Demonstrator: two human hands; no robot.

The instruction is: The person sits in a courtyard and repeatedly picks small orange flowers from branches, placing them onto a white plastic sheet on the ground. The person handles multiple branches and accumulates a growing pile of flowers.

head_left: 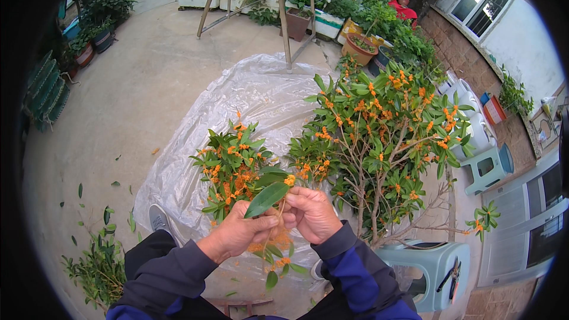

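A thin leafy twig [268, 198] with an orange flower cluster [290, 180] is held up between my hands. My left hand [242, 230] pinches its stem below a large green leaf. The fingertips of my right hand [311, 214] close on the stem just under the flowers. Beneath the hands, picked orange blossoms [278, 241] lie heaped on a clear plastic sheet [178, 160]. Flowering cuttings [235, 160] rest on the sheet ahead of my left hand. To the right stands a large pile of cut branches [378, 142] with green leaves and orange flowers.
A pale blue plastic stool [426, 266] with pruning shears [451, 278] on it is at my right. Stripped leafy twigs [98, 266] lie on the concrete at left. A metal stand's legs [282, 13] touch the sheet's far edge, before planters [329, 24].
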